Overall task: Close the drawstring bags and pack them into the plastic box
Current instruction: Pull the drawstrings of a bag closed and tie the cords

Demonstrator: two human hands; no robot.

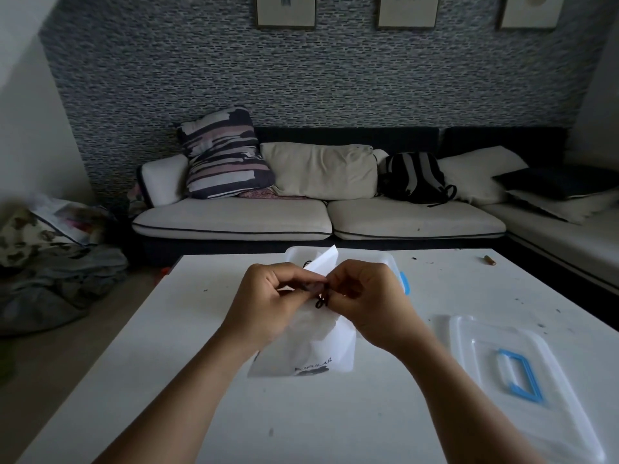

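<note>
I see both hands raised over the table [234,430], meeting at the top of a white bag [318,346]. My left hand [268,303] has fingers curled tight, pinching the gathered mouth of the bag. My right hand [371,296] is curled too, fingertips pinching at the same spot, right against the left. A black cord [321,302] dangles in a small loop just under where the fingers meet; which hand holds the cord itself I cannot tell. The bag hangs down from the pinch, its bottom edge with dark print resting on the table near me. Just behind the hands sits the clear box [385,259] with a blue latch, a white corner of something sticking up out of it; mostly hidden by my hands. The lid [485,346] with a blue handle lies flat on the table to the right, apart from the bag. A small brown stick [489,260] lies far right. Sofa [318,219] beyond the table.
</note>
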